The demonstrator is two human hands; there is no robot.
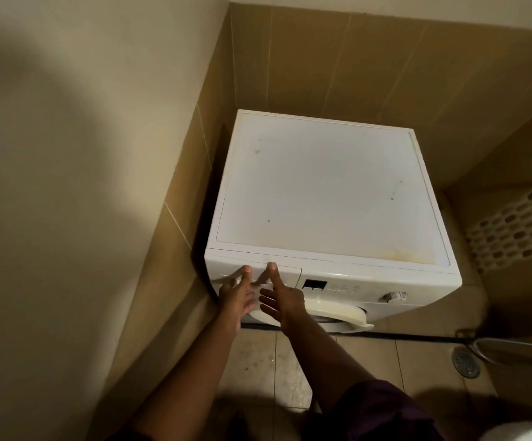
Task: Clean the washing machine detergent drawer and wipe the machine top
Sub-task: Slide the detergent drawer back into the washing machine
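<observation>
A white front-loading washing machine stands in a tiled corner. Its flat top (322,192) carries a few dark specks and a yellowish stain near the front right. The detergent drawer (287,275) sits closed at the left of the front panel. My left hand (236,296) and my right hand (280,297) both reach to the drawer front with straight fingers. The fingertips touch the upper edge of the drawer panel. Neither hand holds anything.
Tiled walls close in at the left and behind the machine. The control display (314,284) and a dial (392,296) lie right of the drawer; the round door (338,313) is below. A floor drain (465,362), a hose and a perforated mat (519,224) are at the right.
</observation>
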